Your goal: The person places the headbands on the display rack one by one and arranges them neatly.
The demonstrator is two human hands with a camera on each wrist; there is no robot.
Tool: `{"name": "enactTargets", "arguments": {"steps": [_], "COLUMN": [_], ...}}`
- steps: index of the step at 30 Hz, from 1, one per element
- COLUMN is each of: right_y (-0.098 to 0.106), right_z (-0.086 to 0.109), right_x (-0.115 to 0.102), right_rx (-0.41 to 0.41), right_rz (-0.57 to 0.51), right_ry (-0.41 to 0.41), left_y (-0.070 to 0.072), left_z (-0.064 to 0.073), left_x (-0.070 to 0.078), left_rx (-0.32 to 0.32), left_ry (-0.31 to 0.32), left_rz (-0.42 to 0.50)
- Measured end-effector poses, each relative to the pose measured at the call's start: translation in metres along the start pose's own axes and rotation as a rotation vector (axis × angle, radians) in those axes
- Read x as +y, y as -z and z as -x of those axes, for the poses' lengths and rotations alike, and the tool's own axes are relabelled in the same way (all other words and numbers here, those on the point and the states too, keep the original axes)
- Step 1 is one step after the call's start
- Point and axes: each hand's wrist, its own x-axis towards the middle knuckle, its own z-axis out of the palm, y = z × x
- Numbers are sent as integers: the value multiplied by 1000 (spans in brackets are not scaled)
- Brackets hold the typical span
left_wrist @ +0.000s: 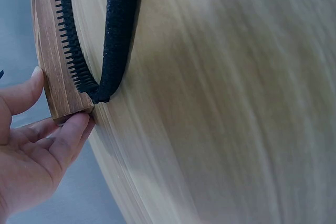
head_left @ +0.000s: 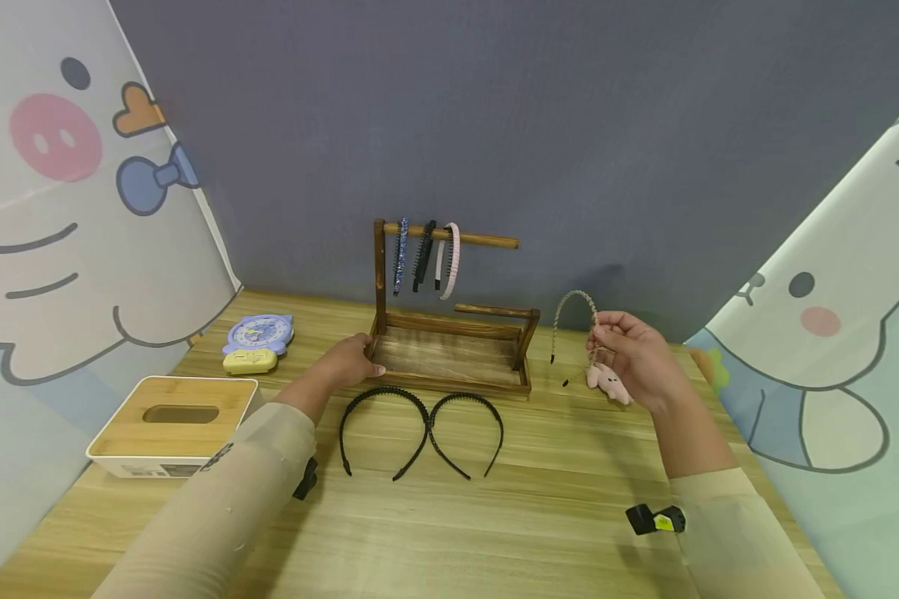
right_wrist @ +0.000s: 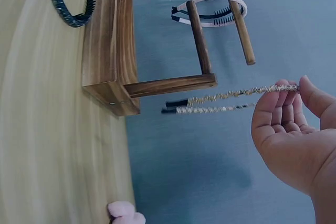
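A wooden headband rack (head_left: 449, 381) stands on the table near the back wall. My left hand (head_left: 342, 362) holds its left end; in the left wrist view, thumb and fingers lie on either side of the rack's corner (left_wrist: 68, 85). Right of the rack, my right hand (head_left: 629, 353) pinches a thin gold, twisted-looking headband (head_left: 575, 294), raised with its dark tips (right_wrist: 177, 103) pointing away from the hand. On the rack's upper bar hang a blue glittery headband (head_left: 400, 258), a black headband (head_left: 423, 256) and a pink headband (head_left: 454, 258). The lower bar (head_left: 487, 309) carries nothing.
Two black toothed headbands (head_left: 384, 391) (head_left: 464, 396) lie before the rack. A pink plush toy (head_left: 612, 384) lies below my right hand. At the left stand a blue clock (head_left: 260, 333) with a yellow base and a tissue box (head_left: 131, 416). A grey wall (head_left: 457, 108) rises behind.
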Motion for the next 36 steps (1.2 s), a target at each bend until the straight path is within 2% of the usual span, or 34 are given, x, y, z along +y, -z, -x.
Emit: {"name": "enactTargets", "arguments": {"steps": [6, 13, 18, 23, 36], "right_y": [-6, -11, -16, -22, -49], "right_z": [-14, -33, -47, -61, -94], "right_x": [-10, -23, -30, -32, -28], "right_rx": [50, 108, 148, 188, 226], "right_rz": [-4, -6, 45, 71, 62], "right_ry": [41, 45, 47, 57, 78], "left_y": [1, 1, 0, 1, 1], "left_z": [2, 0, 0, 1, -1], "left_x": [1, 0, -1, 0, -1], "left_rx": [-8, -5, -1, 2, -8], "left_ry": [5, 11, 11, 11, 19], "left_rz": [0, 2, 3, 5, 10]}}
